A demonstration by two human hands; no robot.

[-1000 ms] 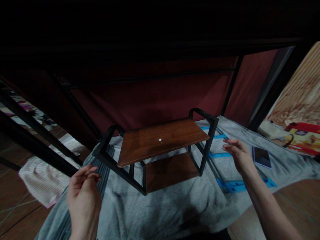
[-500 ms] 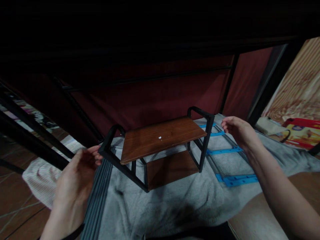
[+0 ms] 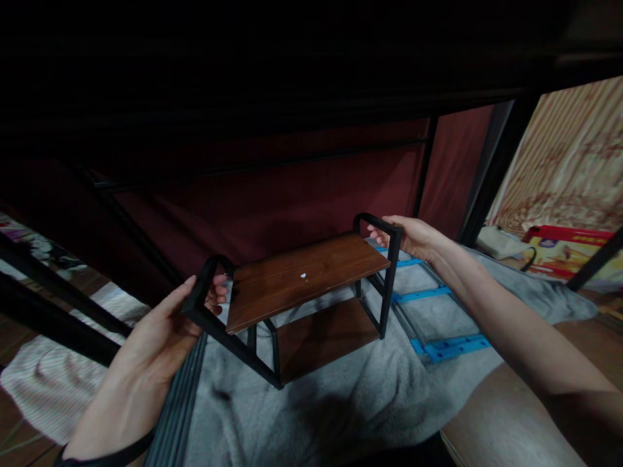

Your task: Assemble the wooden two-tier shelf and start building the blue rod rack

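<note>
From my end I have the small two-tier rack with brown wood-look boards and a black metal frame [image 3: 311, 285] at the centre of the frame, standing a little askew on the rumpled grey blanket [image 3: 370, 395]. My left hand [image 3: 168, 324] is curled round the raised end handle at centre left, fingers through the loop and thumb outside. My right hand [image 3: 411, 235] has its fingers hooked through the opposite handle, right of centre; how tightly either one squeezes, I cannot tell. Gripping both ends probably keeps the weight shared and the boards level, and the raised loops seem the natural place to hold, leaving both boards untouched.

Around it, the bundle of slim grey tubes [image 3: 172, 418] lies at lower left, under my left forearm. The flat frame of grey tubes with bright blue plastic crosspieces [image 3: 445, 321] lies just beside the rack, right of centre, perhaps set there to keep it out from underfoot. The dark red panel [image 3: 292, 201] closes off the space behind, and dark beams crowd the top of the frame, so I judge headroom tight. Slanting black bars [image 3: 53, 321] at left and the bare knee [image 3: 511, 421] at lower right limit sideways room.
</note>
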